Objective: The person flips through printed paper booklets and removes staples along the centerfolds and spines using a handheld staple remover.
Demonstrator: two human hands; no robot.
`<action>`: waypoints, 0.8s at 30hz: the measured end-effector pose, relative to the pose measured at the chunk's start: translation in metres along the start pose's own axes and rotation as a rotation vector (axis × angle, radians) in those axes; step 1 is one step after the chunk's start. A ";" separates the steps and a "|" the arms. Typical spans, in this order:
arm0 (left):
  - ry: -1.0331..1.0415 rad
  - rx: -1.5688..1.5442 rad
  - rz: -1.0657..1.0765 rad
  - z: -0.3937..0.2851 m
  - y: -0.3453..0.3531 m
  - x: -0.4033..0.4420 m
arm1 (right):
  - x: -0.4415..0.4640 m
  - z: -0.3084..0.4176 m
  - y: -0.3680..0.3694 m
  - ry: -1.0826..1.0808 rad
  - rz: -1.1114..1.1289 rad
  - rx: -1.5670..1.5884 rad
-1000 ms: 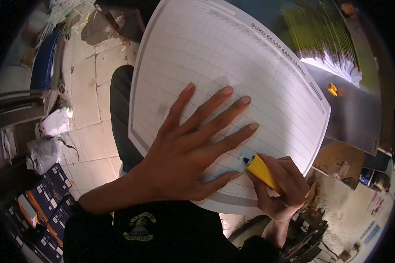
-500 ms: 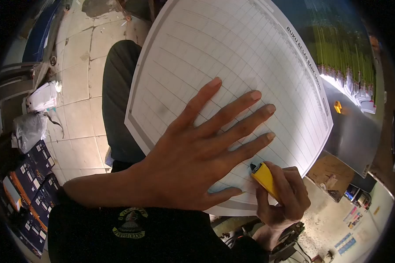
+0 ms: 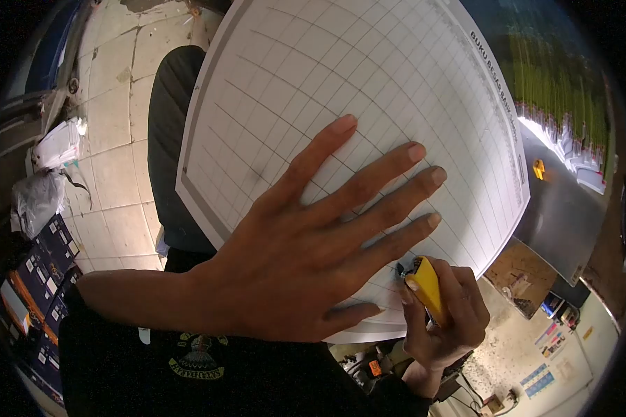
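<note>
A large ruled paper sheet (image 3: 271, 76), with printed heading text along its right edge, lies below me at a slant. My left hand (image 3: 320, 229) rests palm down on it, fingers spread and holding nothing. At the sheet's lower right edge, my right hand (image 3: 455, 316) is wrapped round a small yellow tool with a dark metal tip (image 3: 429, 286). That tip points toward the left hand's fingers, over the sheet's border. Exactly what kind of tool it is cannot be made out.
To the right, a thick stack of papers with a green edge (image 3: 556, 90) sits by a grey metal surface (image 3: 560, 215), where a small yellow-orange object (image 3: 539, 169) lies. Dark boxes (image 3: 45, 278) and a plastic bag (image 3: 38, 201) stand on the left, beside the tiled floor (image 3: 118, 174).
My view has shifted slightly, so the sheet's left corner appears farther left. The yellow tool has turned more upright in my right hand. My left hand stays spread on the sheet.
</note>
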State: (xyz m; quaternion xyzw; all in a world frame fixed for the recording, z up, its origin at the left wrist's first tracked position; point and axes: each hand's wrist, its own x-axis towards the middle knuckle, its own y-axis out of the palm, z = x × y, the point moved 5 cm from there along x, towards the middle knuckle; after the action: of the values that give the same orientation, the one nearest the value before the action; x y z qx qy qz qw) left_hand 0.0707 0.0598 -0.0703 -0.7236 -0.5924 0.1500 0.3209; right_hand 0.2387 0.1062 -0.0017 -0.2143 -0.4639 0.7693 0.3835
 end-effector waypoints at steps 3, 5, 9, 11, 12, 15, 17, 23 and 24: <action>0.001 0.018 -0.004 -0.001 0.000 0.000 | -0.003 -0.001 0.000 -0.105 -0.007 -0.061; -0.004 0.021 0.002 -0.001 -0.001 0.000 | -0.004 0.000 -0.002 -0.213 -0.011 -0.128; -0.006 0.025 0.011 -0.001 0.000 0.000 | 0.001 0.004 -0.006 -0.465 0.046 -0.323; -0.009 0.024 0.010 -0.001 -0.001 0.000 | 0.000 0.004 -0.002 -0.500 0.063 -0.328; -0.012 0.021 0.008 -0.001 -0.002 0.001 | -0.003 -0.002 0.001 -0.406 0.014 -0.233; -0.015 0.007 -0.012 -0.001 -0.001 0.000 | -0.005 -0.006 0.002 -0.238 -0.015 -0.107; -0.014 0.005 0.000 -0.001 -0.002 0.000 | -0.004 -0.008 0.000 -0.157 0.002 -0.078; -0.016 -0.009 0.010 0.001 -0.001 0.001 | 0.012 -0.014 -0.004 -0.095 0.064 0.069; -0.016 -0.011 0.010 0.001 -0.001 0.001 | 0.018 -0.015 -0.005 -0.038 0.109 0.139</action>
State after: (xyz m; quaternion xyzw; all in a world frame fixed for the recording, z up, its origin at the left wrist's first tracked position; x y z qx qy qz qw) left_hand 0.0694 0.0610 -0.0705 -0.7272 -0.5919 0.1542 0.3116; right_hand 0.2400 0.1302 -0.0040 -0.1974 -0.4041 0.8234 0.3462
